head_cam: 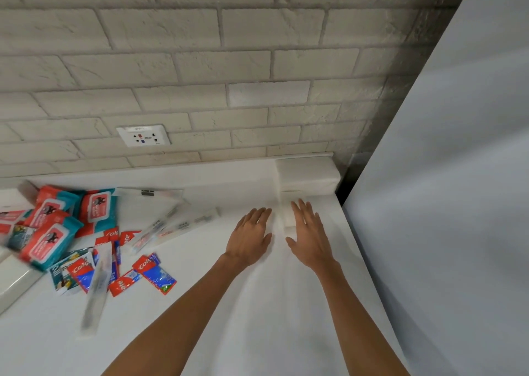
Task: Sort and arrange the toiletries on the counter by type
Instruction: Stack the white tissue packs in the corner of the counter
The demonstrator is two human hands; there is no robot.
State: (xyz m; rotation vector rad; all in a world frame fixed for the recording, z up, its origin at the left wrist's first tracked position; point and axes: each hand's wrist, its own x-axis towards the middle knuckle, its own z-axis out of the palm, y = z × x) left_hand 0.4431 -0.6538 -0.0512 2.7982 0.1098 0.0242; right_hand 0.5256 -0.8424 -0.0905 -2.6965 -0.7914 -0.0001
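White counter [257, 318] below a pale brick wall [200, 60], tall grey panel [458, 175] on the right. Left hand [252, 235] and right hand [310, 235] both flat, fingers straight and spread, gripping nothing, flanking a small blurred white packet [287, 218] just short of the white tissue packs [306, 175] in the back corner. Unsorted heap well off to the left: wet wipe packs [97, 206], Colgate sachets [156, 274], wrapped toothbrushes [171, 228] slanting up to the right. Lies nearer the left hand; probably calls for a leftward reach.
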